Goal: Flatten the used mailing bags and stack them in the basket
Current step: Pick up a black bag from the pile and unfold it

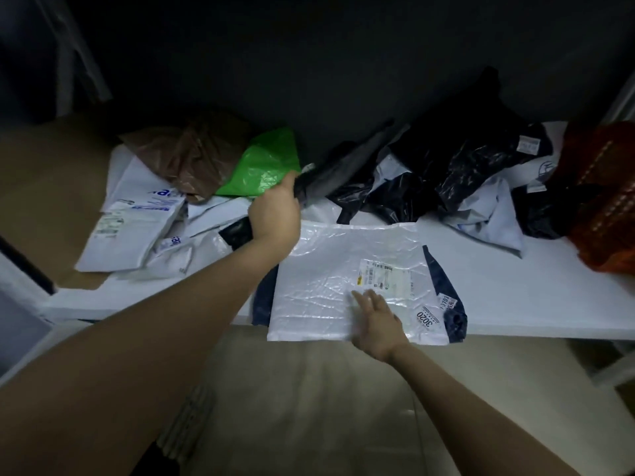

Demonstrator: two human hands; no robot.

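While right hand [378, 324] lies flat-fingered on white bag [326, 269], left hand [275, 211] grips grey bag [343, 163] behind it.
Likely limp, slick film; grip an edge.

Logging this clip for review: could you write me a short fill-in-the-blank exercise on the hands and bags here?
1. The right hand lies flat on a labelled mailing bag whose colour is ____.
2. The left hand grips a dark grey bag next to a crumpled bag whose colour is ____.
3. On the table, the orange basket stands at the far ____ end.

Missing words: white; green; right.
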